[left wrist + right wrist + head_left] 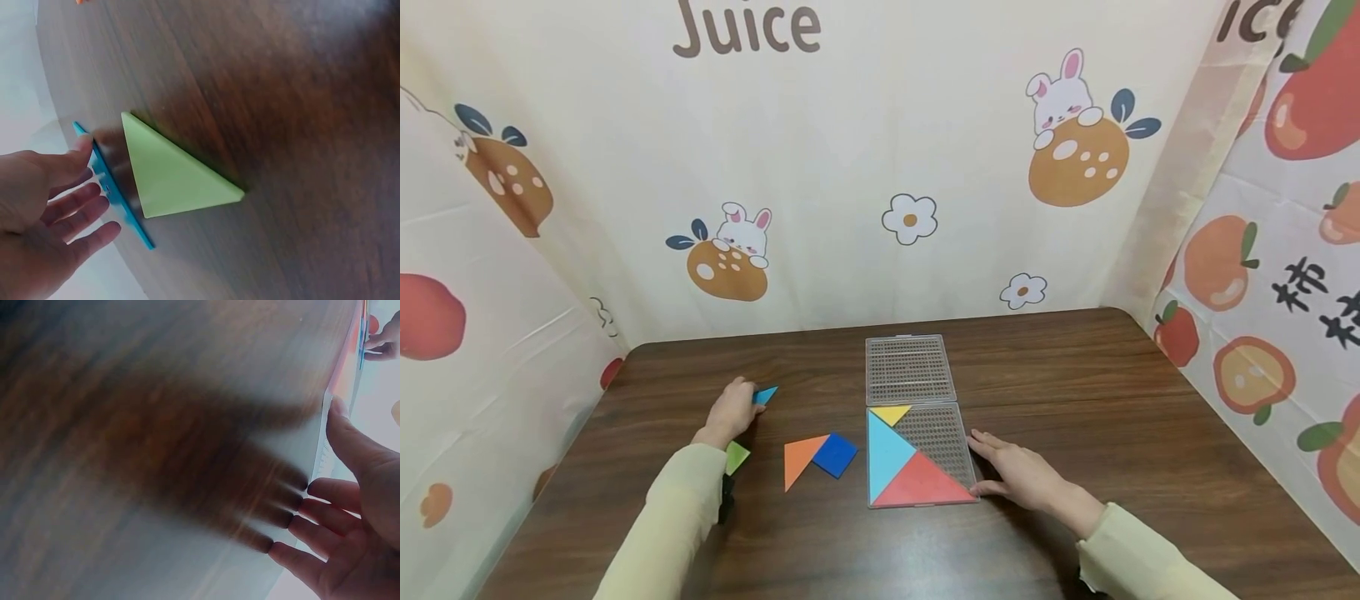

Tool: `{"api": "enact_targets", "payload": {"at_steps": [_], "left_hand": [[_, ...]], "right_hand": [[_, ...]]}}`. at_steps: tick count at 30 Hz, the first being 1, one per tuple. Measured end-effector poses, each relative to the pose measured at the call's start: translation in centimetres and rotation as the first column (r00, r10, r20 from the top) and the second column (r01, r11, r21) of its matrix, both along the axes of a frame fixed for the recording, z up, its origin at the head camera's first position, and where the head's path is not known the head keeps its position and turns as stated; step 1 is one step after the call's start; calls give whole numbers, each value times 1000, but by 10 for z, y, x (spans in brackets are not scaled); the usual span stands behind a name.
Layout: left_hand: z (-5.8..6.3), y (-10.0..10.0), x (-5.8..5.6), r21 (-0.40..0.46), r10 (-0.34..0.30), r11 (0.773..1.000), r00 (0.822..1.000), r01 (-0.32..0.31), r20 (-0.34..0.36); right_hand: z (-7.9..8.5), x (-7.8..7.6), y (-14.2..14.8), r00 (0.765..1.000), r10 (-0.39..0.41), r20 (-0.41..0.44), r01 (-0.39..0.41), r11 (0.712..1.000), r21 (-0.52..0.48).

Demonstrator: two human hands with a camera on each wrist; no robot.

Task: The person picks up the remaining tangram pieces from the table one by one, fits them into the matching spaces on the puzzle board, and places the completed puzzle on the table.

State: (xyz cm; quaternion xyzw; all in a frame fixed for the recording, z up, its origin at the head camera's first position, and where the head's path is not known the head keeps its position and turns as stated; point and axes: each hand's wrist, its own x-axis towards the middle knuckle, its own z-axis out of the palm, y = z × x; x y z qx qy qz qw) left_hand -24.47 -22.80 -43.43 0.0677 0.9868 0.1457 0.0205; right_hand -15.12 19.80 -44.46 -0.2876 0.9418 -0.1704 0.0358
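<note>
My left hand [733, 410] pinches a blue triangle tile [112, 187] between thumb and fingers, at the left side of the table. In the left wrist view the tile shows nearly edge-on, its thumb-side corner pointing up. A green triangle tile [175, 172] lies flat beside it, partly covered by the sleeve in the head view. My right hand [1018, 471] rests at the right edge of a clear hinged case [936, 433], fingers straight and fingertips on the table. In the case's near half lie a light blue triangle [886, 454], a red triangle [923, 483] and a small yellow triangle [890, 413].
Between my left hand and the case lie an orange triangle tile [801, 457] and a dark blue square tile [835, 455], touching at a corner. The case's textured lid half [910, 371] lies unfolded toward the back. A printed curtain [850, 167] hangs behind the wooden table [1037, 358].
</note>
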Motion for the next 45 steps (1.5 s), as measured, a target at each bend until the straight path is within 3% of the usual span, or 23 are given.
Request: {"api": "enact_targets", "payload": {"at_steps": [10,20,34,45], "left_hand": [[-2,-6,-3,35,-10,999,1000,9,14],[4,-7,-5,44,-15,999,997,12,80],[10,-6,-10,91,56,993,984,-72,167],[15,-7,-12,61,87,993,987,-96,133]], "right_hand": [[-2,1,1,1000,10,12,-10,1000,-8],[-2,1,1,999,18,27,-18,1000,-7],[2,1,1,999,26,47,-26,1000,-4],[3,2,2,998,24,52,-24,1000,-3]]}}
